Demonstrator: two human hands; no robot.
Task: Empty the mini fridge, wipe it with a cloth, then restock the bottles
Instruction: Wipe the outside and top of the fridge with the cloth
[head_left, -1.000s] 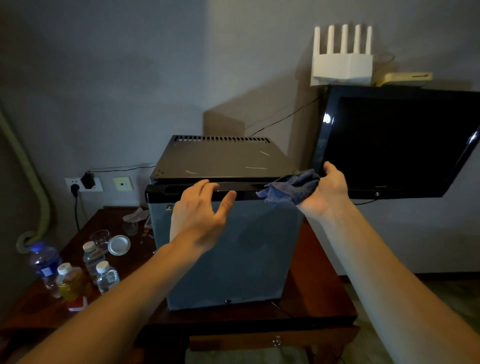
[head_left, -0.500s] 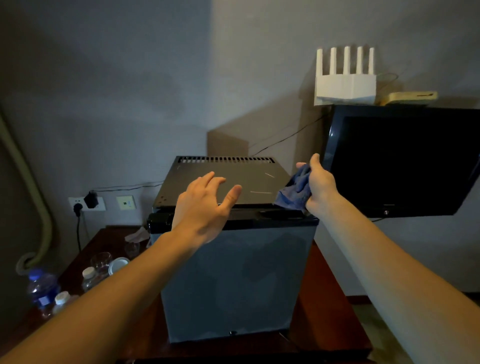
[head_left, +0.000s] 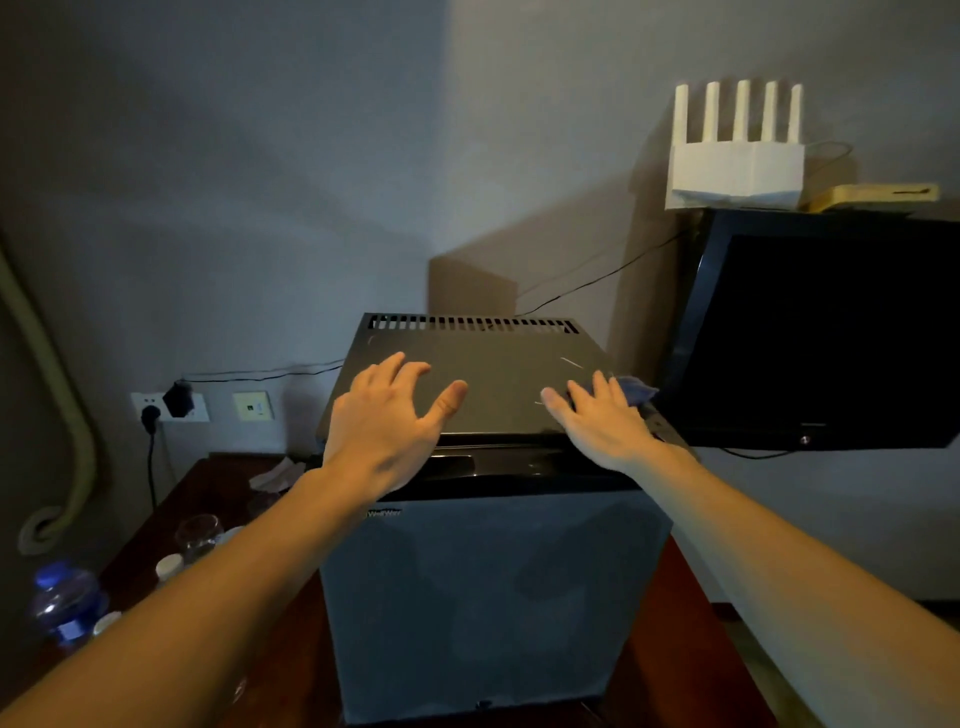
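Observation:
The grey mini fridge (head_left: 493, 597) stands shut on a dark wooden table (head_left: 691, 649). My right hand (head_left: 602, 423) lies flat on the right part of the fridge's black top (head_left: 493, 364), pressing a blue cloth (head_left: 636, 391) whose edge shows past my fingers. My left hand (head_left: 387, 426) hovers over the top's front left edge with fingers spread and nothing in it. Bottles stand on the table at the left: a blue-capped bottle (head_left: 65, 603) and a white-capped one (head_left: 169, 566), partly hidden by my left forearm.
A black TV (head_left: 831, 332) hangs close to the fridge's right side, with a white router (head_left: 737, 161) above it. A wall socket with plugs (head_left: 169, 405) and a thick hose (head_left: 62, 415) are at the left. A glass (head_left: 197, 535) stands on the table.
My right hand moved from holding the cloth raised at the fridge's right corner to pressing it flat on the top. My left hand stayed spread above the front edge. The camera view shifted upward.

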